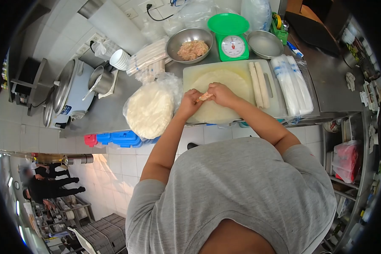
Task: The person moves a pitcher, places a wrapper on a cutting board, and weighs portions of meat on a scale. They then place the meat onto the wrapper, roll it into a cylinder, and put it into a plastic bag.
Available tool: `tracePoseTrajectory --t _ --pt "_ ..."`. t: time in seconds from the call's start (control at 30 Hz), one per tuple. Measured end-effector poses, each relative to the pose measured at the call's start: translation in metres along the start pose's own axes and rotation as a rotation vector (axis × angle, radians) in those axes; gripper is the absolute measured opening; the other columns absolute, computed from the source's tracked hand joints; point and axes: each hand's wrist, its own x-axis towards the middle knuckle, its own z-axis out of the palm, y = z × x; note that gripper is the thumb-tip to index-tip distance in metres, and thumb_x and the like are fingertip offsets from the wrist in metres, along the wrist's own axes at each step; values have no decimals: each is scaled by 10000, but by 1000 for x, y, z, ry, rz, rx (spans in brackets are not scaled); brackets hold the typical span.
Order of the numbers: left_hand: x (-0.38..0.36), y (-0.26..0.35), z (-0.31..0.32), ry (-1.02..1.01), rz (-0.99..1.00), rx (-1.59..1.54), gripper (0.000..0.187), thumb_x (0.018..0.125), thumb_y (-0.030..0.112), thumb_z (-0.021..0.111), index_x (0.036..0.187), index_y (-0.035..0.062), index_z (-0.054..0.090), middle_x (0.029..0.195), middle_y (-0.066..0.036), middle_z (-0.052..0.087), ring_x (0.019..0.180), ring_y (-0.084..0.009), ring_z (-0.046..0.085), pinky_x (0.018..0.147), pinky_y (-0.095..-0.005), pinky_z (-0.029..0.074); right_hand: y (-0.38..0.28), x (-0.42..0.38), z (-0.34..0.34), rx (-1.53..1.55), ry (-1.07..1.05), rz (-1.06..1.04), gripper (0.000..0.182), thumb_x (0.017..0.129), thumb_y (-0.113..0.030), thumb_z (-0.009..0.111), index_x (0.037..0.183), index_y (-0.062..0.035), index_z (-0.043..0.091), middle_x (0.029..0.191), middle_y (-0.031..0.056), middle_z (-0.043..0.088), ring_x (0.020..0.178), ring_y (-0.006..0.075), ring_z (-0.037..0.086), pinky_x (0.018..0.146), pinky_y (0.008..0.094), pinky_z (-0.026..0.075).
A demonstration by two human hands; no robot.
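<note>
My left hand (190, 101) and my right hand (222, 95) meet over a thin round wrapper sheet (216, 111) on a pale cutting board (191, 74). Between them they grip a small lump of pinkish minced filling (205, 97), fingers closed at each end of it. Two long rolled wrappers (259, 84) lie side by side to the right on the board. Behind the board, a steel bowl (172, 47) holds more of the pinkish filling. Left of my hands sits a thick round stack of wrapper sheets (150, 108), partly in clear plastic.
A green scale (233, 45) and a shallow steel bowl (265, 44) stand behind the board. Plastic-wrapped packs (293, 84) lie at right. Leftward are a saucepan (101, 82), white cups (120, 59) and a large cooker (78, 95). People in dark clothes (51, 186) stand far left.
</note>
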Motion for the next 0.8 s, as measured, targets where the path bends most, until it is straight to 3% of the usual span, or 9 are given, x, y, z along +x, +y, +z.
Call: tracePoseTrajectory --t 0.1,0.23,0.33,0.4,0.53,0.63,0.8 --pt "-5 -3 -7 -36 -46 -113 321 701 94 777 1003 61 673 944 -89 597 873 -239 587 753 -322 479 -13 -2 -15 177 1 72 317 672 -148 758 967 -73 669 840 97 567 811 278 564 719 381 463" --pt "-11 19 -21 151 -91 -178 259 726 73 754 976 64 683 956 -83 602 894 -226 594 757 -315 484 -37 4 -35 215 107 98 202 702 -144 739 875 -54 688 809 82 577 783 280 561 703 385 461" --pt "-12 20 -23 118 -91 -169 290 715 101 772 983 42 679 960 -90 602 907 -227 593 775 -323 494 -31 13 -21 214 -20 115 214 696 -236 744 817 -68 691 890 118 597 849 299 582 743 399 469" --pt "-13 5 -14 68 -186 -282 311 712 114 779 995 37 674 969 -89 598 917 -223 590 780 -324 495 -22 17 -9 170 -47 100 196 693 -230 740 804 -75 696 889 126 593 851 298 585 744 401 471" --pt "-17 7 -17 97 -143 -169 249 730 71 754 963 38 675 946 -68 601 879 -208 597 778 -327 491 -38 18 -26 6 -163 86 142 705 -199 715 772 -77 691 855 121 588 861 305 585 747 408 476" --pt "-23 14 -21 107 -129 -128 249 739 47 736 978 26 667 941 -71 594 869 -206 595 772 -317 489 -27 17 -8 -72 -72 -90 182 696 -225 721 761 -61 677 833 130 582 866 307 585 755 421 478" --pt "-24 -15 -15 4 -158 -130 365 731 59 750 1075 17 636 939 -84 582 863 -208 586 765 -307 483 -27 30 0 -48 -191 47 223 688 -238 725 782 -45 666 844 144 588 858 318 592 749 427 474"
